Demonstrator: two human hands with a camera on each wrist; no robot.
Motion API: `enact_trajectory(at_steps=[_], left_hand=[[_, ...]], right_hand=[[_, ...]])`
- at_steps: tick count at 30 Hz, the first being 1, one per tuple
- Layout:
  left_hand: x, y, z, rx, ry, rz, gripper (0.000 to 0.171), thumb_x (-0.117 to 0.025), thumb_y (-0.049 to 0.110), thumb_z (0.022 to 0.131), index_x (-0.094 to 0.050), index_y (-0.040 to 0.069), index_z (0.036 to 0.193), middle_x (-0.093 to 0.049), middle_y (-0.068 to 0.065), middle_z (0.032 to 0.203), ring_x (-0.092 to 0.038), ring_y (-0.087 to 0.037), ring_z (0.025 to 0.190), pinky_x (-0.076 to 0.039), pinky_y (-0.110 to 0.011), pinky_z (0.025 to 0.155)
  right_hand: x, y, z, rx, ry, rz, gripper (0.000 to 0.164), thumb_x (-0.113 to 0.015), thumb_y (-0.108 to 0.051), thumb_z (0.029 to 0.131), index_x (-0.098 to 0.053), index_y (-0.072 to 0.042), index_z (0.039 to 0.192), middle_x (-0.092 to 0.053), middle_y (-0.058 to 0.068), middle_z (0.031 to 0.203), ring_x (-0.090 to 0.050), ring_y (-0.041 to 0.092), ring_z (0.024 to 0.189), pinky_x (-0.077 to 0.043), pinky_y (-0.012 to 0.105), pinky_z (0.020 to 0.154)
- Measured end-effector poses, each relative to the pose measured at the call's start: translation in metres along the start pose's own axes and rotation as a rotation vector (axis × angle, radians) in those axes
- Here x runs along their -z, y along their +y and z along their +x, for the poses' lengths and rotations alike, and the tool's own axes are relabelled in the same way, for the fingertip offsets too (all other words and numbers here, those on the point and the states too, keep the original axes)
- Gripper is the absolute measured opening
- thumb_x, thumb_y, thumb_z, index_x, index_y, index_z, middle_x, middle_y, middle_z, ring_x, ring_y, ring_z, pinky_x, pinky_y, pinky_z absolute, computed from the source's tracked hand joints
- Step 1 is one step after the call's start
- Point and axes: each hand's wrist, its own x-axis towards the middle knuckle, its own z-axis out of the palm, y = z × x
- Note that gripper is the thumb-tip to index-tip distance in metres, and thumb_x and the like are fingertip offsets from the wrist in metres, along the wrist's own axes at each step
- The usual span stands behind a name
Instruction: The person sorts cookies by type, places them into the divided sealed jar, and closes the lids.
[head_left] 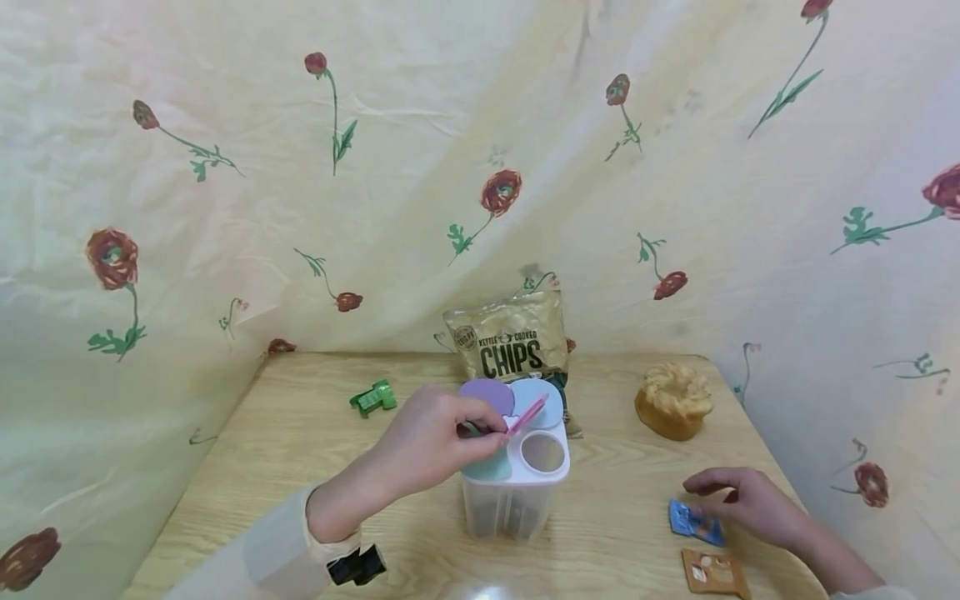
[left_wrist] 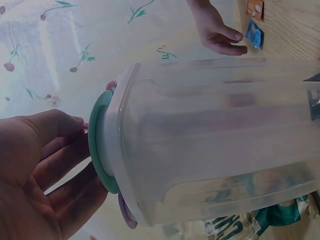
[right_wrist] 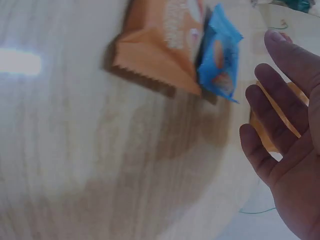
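Note:
My left hand (head_left: 431,437) pinches a pink round lid (head_left: 529,414), seen nearly edge-on, above a clear storage container (head_left: 506,510) with a white top. Purple (head_left: 487,396), light blue (head_left: 542,403) and mint green (head_left: 491,467) lids cover parts of that top, while its front right round hole stands uncovered. In the left wrist view, the container's clear wall (left_wrist: 200,130) fills much of the picture. Over a small blue snack packet (head_left: 695,523) hovers my right hand (head_left: 757,504), fingers relaxed and holding nothing. An orange-brown packet (head_left: 714,572) lies nearer me.
Behind the container stands a bag of chips (head_left: 510,342). A round ring-shaped bread (head_left: 675,400) sits at the back right of the wooden table (head_left: 300,467). To the back left lies a shiny green wrapped piece (head_left: 373,398). A flowered cloth (head_left: 420,150) hangs behind.

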Motion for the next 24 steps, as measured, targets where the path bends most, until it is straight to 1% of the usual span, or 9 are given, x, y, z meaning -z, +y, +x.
enact_trajectory(at_steps=[4,11,15,19,21,24], left_hand=[[0.0,0.0,-0.001,0.008,0.002,0.003,0.004,-0.079,0.02,0.088,-0.081,0.017,0.088,-0.076,0.01,0.082,-0.061,0.005,0.07,-0.05,-0.016,0.063],[-0.002,0.0,-0.002,0.007,0.0,0.009,0.004,-0.079,0.02,0.089,-0.081,0.018,0.088,-0.077,0.01,0.083,-0.063,0.005,0.072,-0.051,-0.016,0.064],[-0.002,0.0,-0.002,-0.003,0.003,0.012,0.004,-0.078,0.02,0.089,-0.081,0.018,0.088,-0.077,0.01,0.083,-0.062,0.006,0.071,-0.05,-0.014,0.064],[-0.002,0.001,-0.001,0.007,0.004,0.012,0.004,-0.079,0.02,0.088,-0.081,0.017,0.088,-0.077,0.01,0.082,-0.062,0.005,0.071,-0.051,-0.016,0.064],[-0.003,0.001,-0.001,0.016,0.002,0.013,0.004,-0.079,0.02,0.088,-0.081,0.017,0.089,-0.077,0.01,0.082,-0.062,0.005,0.071,-0.052,-0.017,0.065],[-0.003,0.001,-0.002,0.026,0.0,0.01,0.004,-0.079,0.02,0.088,-0.081,0.016,0.089,-0.077,0.01,0.083,-0.063,0.004,0.072,-0.053,-0.018,0.065]], right_hand=[[-0.003,0.006,-0.002,-0.025,-0.048,0.033,0.033,-0.076,-0.027,0.093,-0.073,-0.006,0.119,-0.075,0.01,0.113,-0.062,-0.005,0.095,-0.054,0.025,0.068],[-0.008,0.015,-0.004,-0.061,-0.095,0.057,0.032,-0.078,-0.025,0.092,-0.073,-0.007,0.117,-0.074,0.009,0.112,-0.06,-0.007,0.094,-0.054,0.024,0.07],[-0.009,0.017,-0.003,-0.042,-0.098,0.018,0.032,-0.08,-0.026,0.089,-0.073,-0.009,0.116,-0.073,0.007,0.112,-0.059,-0.007,0.094,-0.053,0.023,0.072],[-0.011,0.016,-0.001,0.007,-0.086,-0.023,0.034,-0.082,-0.026,0.086,-0.073,-0.009,0.115,-0.074,0.005,0.11,-0.059,-0.007,0.093,-0.054,0.022,0.074],[-0.012,0.016,0.0,0.028,-0.076,-0.031,0.036,-0.083,-0.026,0.085,-0.073,-0.008,0.115,-0.074,0.004,0.109,-0.059,-0.006,0.092,-0.054,0.022,0.073],[-0.013,0.016,0.001,0.048,-0.059,-0.028,0.04,-0.084,-0.024,0.085,-0.071,-0.003,0.117,-0.072,0.001,0.104,-0.057,-0.005,0.088,-0.053,0.022,0.071]])
